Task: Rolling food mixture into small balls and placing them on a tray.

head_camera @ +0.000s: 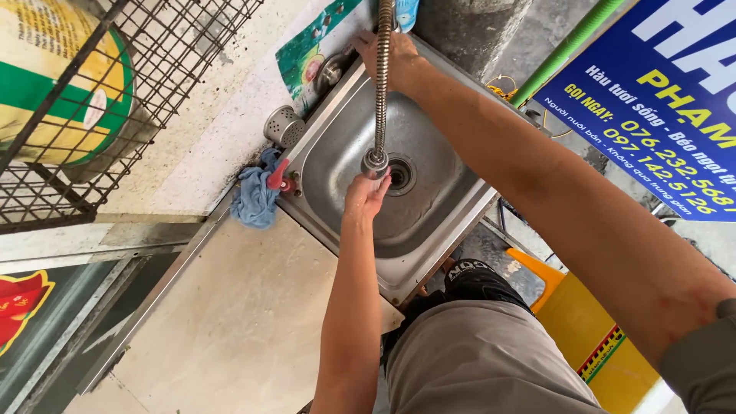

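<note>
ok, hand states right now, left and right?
Left hand: open, under the hose nozzle over the sink.
Right hand: at the hose's top; grip cannot be told.

blue rag (255, 196) lies on pale counter (238, 322) beside sink (429, 230).

Daylight, flat and even. Pale stone counter (230, 322) runs from 7 o'clock toward centre, surface stained. Metal strip (146, 307) edges it on the 8 o'clock side. Whitish wall (207, 115) at 11 o'clock, dark grime along its foot. Black wire grid (115, 84) at 10 o'clock, a yellow-and-green drum (54, 84) behind it. Blue rag (253, 195) bunched at the counter's corner, left of centre; perforated steel cup (284, 126) just above it. Blue signboard (659, 100) at 2 o'clock, green pipe (567, 50) slanting beside it. Grey concrete post (468, 23) at 12 o'clock. Yellow stool (590, 330) at 4 o'clock on grey ground (491, 249).
</note>
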